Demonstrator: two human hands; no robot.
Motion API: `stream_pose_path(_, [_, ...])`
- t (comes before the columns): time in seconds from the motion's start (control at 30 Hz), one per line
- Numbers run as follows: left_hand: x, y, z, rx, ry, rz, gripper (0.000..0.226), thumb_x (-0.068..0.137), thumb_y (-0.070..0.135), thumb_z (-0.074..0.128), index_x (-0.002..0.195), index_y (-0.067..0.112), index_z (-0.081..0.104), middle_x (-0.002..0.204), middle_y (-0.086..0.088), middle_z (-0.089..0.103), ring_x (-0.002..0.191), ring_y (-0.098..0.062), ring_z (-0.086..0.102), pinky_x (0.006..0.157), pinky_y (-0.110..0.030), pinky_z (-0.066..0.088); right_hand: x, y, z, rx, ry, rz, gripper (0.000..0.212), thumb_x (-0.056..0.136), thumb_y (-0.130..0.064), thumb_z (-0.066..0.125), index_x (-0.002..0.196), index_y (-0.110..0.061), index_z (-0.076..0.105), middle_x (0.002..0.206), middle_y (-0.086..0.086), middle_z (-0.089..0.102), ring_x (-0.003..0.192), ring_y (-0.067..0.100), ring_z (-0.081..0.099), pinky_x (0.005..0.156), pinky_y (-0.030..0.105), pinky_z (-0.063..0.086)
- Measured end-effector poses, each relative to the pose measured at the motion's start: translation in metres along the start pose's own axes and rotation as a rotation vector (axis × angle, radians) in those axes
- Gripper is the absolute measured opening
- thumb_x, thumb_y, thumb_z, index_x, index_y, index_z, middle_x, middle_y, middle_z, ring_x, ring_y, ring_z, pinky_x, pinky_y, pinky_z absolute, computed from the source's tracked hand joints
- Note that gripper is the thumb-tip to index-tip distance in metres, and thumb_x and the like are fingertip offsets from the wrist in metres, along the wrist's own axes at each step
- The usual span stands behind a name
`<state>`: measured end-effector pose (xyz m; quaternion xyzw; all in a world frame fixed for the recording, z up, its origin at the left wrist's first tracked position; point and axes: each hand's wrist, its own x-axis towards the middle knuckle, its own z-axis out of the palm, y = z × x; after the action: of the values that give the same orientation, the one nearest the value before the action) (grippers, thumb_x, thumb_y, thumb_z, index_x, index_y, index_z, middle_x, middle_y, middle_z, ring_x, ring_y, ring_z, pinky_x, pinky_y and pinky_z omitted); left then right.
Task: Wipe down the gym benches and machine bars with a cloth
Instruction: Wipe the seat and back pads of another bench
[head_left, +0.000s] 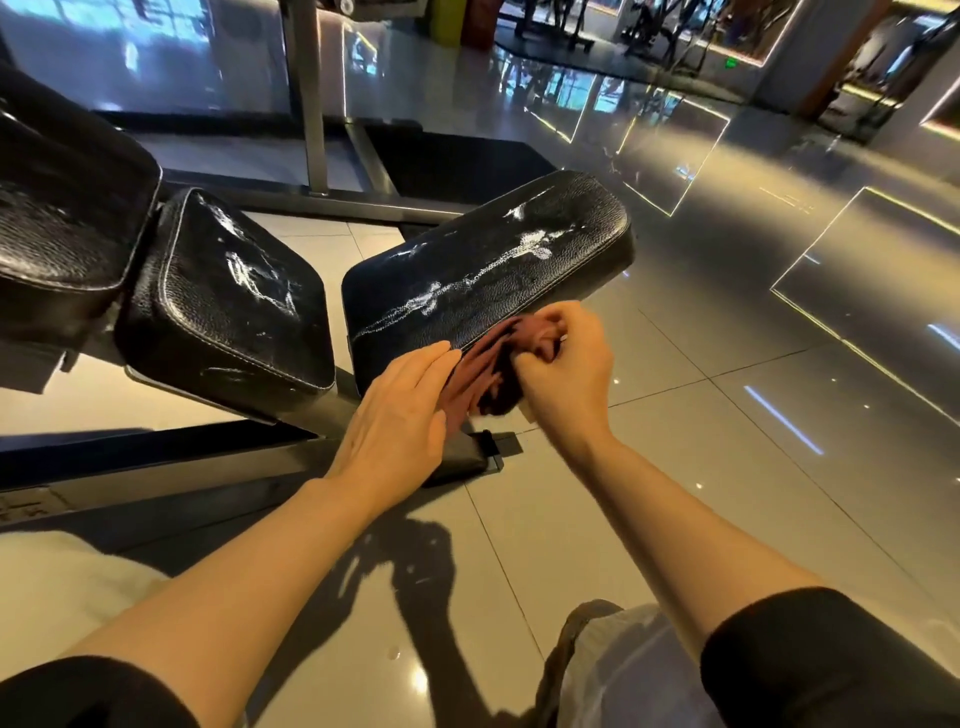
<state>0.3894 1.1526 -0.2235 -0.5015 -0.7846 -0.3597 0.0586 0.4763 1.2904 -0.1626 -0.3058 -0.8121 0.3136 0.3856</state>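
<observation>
Holding the dark red cloth (483, 374) at the near edge of the front pad (488, 275), I am getting it ready for wiping. My right hand (563, 364) has its fingers curled and pinches the upper part of the cloth, bunched against the pad's near edge. My left hand (400, 415) is flat, with straight fingers lying close together, and its fingertips touch the left side of the cloth; it does not grip anything.

The cloth looks soft, thin and very light. It folds and wrinkles under the fingers and hangs down from the pad's edge toward the black frame bar (467, 457) below the pad. I think it will not slide from the hand, but it will crumple easily, so it is better to gather it into a flat wad under the palm than to hold it by one corner. The pad has a grained black leather-like cover; it looks firm and will not move under pressure.

The long axis of the front pad goes from its near left end, close to my hands, to its far right end, and a white line of foam or spray (467, 283) lies along this same axis. The wipe should probably follow this line. Left of the front pad stands a second pad (223, 296), also with white marks, not yet wiped.
</observation>
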Motion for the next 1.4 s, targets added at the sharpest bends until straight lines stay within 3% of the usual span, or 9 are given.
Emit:
stream_pose_path(0.13, [-0.006, 0.0, -0.005, -0.025, -0.014, -0.027, 0.068, 0.086, -0.001, 0.06, 0.147, 0.012, 0.035, 0.151, -0.002, 0.036, 0.14, -0.015, 0.029, 0.115, -0.029, 0.024, 0.038, 0.006, -0.019, 0.174, 0.298, 0.253, 0.026, 0.069, -0.015, 0.068, 0.085, -0.024, 0.05, 0.1, 0.008, 0.058, 0.086, 0.021, 0.06, 0.068, 0.029, 0.053])
stream_pose_path(0.23, [-0.009, -0.005, -0.009, -0.011, -0.019, -0.037, 0.067, 0.086, -0.001, 0.06, 0.147, 0.011, 0.034, 0.151, -0.003, 0.036, 0.14, -0.015, 0.03, 0.115, -0.03, 0.024, 0.048, 0.009, -0.015, 0.385, 0.267, 0.398, 0.028, 0.068, -0.018, 0.068, 0.086, -0.026, 0.049, 0.105, 0.013, 0.06, 0.096, 0.03, 0.063, 0.07, 0.035, 0.057])
stream_pose_path(0.53, [-0.025, -0.017, -0.025, 0.082, -0.05, -0.069, 0.068, 0.088, 0.0, 0.057, 0.15, 0.015, 0.03, 0.153, 0.001, 0.033, 0.141, -0.011, 0.027, 0.109, -0.012, 0.005, 0.016, 0.002, 0.012, 0.166, 0.198, 0.138, 0.033, 0.069, 0.007, 0.064, 0.084, -0.023, 0.059, 0.09, -0.002, 0.062, 0.089, 0.014, 0.059, 0.079, 0.031, 0.054])
stream_pose_path(0.7, [-0.039, -0.022, -0.029, 0.093, -0.123, -0.115, 0.069, 0.091, 0.005, 0.055, 0.152, 0.017, 0.024, 0.158, 0.002, 0.023, 0.144, -0.012, 0.019, 0.11, -0.014, 0.005, -0.024, -0.011, 0.037, 0.114, 0.009, 0.047, 0.037, 0.066, 0.013, 0.061, 0.075, -0.022, 0.057, 0.08, -0.013, 0.049, 0.076, -0.009, 0.048, 0.064, 0.003, 0.035])
stream_pose_path(0.83, [-0.047, -0.023, -0.031, 0.075, -0.159, -0.182, 0.07, 0.094, 0.01, 0.054, 0.153, 0.019, 0.018, 0.16, 0.003, 0.016, 0.146, -0.011, 0.014, 0.11, -0.017, 0.006, -0.055, -0.008, 0.057, 0.069, -0.252, 0.054, 0.028, 0.069, 0.008, 0.065, 0.08, -0.018, 0.062, 0.09, 0.0, 0.059, 0.078, 0.005, 0.054, 0.072, 0.016, 0.045])
stream_pose_path(0.93, [-0.049, -0.024, -0.036, 0.048, -0.171, -0.236, 0.07, 0.095, 0.01, 0.053, 0.154, 0.019, 0.016, 0.16, 0.004, 0.014, 0.146, -0.011, 0.012, 0.113, -0.02, 0.008, -0.054, -0.006, 0.056, 0.145, -0.124, 0.191, 0.021, 0.066, 0.0, 0.065, 0.074, -0.019, 0.063, 0.086, 0.005, 0.064, 0.077, 0.019, 0.061, 0.068, 0.035, 0.055])
stream_pose_path(1.03, [-0.049, -0.026, -0.039, 0.036, -0.186, -0.264, 0.07, 0.095, 0.008, 0.053, 0.154, 0.019, 0.016, 0.16, 0.004, 0.014, 0.147, -0.013, 0.013, 0.116, -0.026, 0.013, -0.044, -0.004, 0.044, 0.183, 0.083, 0.287, 0.021, 0.072, -0.001, 0.067, 0.078, -0.019, 0.057, 0.094, 0.009, 0.062, 0.079, 0.019, 0.058, 0.061, 0.017, 0.047])
stream_pose_path(1.17, [-0.05, -0.028, -0.042, 0.036, -0.205, -0.263, 0.071, 0.095, 0.006, 0.052, 0.154, 0.02, 0.016, 0.16, 0.005, 0.014, 0.146, -0.013, 0.015, 0.116, -0.027, 0.016, -0.056, -0.006, 0.057, 0.065, -0.071, 0.103, 0.03, 0.072, 0.004, 0.071, 0.086, -0.017, 0.055, 0.093, 0.001, 0.054, 0.081, 0.014, 0.05, 0.064, 0.003, 0.037])
stream_pose_path(1.4, [-0.049, -0.031, -0.041, 0.063, -0.174, -0.23, 0.071, 0.094, 0.004, 0.052, 0.154, 0.019, 0.018, 0.16, 0.004, 0.017, 0.145, -0.013, 0.017, 0.115, -0.025, 0.018, -0.065, -0.002, 0.074, 0.014, -0.191, 0.096, 0.022, 0.072, -0.006, 0.078, 0.081, -0.014, 0.059, 0.086, 0.002, 0.06, 0.075, 0.016, 0.054, 0.07, 0.022, 0.047])
